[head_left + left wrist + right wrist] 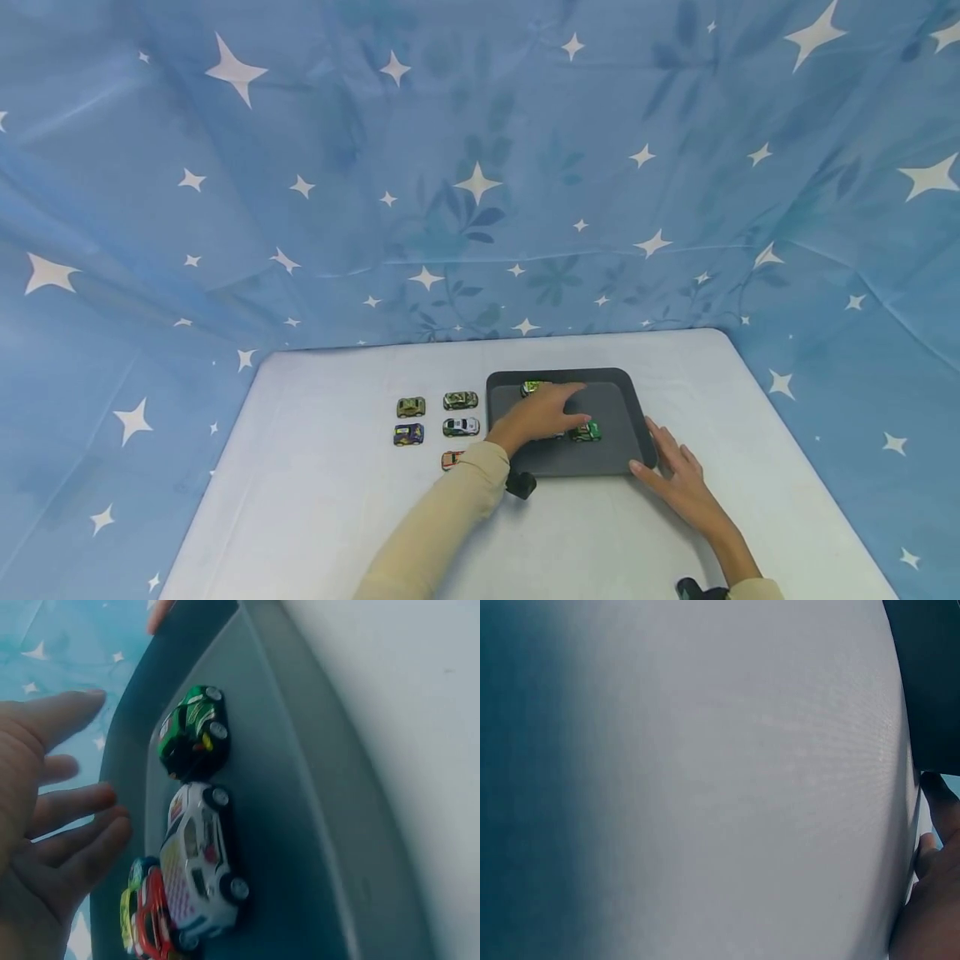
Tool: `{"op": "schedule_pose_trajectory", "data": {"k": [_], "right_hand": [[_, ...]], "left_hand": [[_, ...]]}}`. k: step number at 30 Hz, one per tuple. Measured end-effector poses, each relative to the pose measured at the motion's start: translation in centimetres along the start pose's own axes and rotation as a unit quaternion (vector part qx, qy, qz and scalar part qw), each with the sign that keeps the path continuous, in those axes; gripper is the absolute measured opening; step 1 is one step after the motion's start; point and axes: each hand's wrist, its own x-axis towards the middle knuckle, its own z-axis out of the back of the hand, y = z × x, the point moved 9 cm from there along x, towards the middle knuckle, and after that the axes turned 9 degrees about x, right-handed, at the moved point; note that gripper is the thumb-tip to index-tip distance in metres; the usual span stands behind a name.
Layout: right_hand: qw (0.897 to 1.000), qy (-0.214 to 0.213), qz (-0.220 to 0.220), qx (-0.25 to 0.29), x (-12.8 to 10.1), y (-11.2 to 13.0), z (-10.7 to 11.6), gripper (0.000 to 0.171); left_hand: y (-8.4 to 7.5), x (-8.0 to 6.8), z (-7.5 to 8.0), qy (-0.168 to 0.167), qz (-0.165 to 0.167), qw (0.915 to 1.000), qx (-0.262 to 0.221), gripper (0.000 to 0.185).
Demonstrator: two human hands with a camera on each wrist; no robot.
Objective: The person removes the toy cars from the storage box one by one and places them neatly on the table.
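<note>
The left hand hovers over the tray, fingers spread and relaxed, holding nothing, above a white car and beside a green car. The right hand lies flat, fingers straight, touching the tray's near right corner.

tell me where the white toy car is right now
The white toy car lies in the dark grey tray, seen best in the left wrist view, between the green car and a red and yellow car, beside the open left hand.
</note>
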Motion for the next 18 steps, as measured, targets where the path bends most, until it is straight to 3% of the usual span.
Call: {"op": "schedule_pose_trajectory", "data": {"k": [5,12,18], "right_hand": [[1.000,0.000,0.004,0.003,0.0,0.1,0.0,0.092],[1.000,0.002,-0.012,-0.002,0.1,-0.1,-0.1,0.093],[1.000,-0.001,-0.015,-0.003,0.0,0.0,0.1,0.093]], "left_hand": [[-0.7,0.5,-1.0,0.024,0.000,0.9989,0.040,0.056],[-1.5,0.7,-1.7,0.034,-0.014,0.9956,0.086,0.024],[-1.4,1.0,-2.4,0.025,-0.023,0.9912,0.128,0.025]]}}
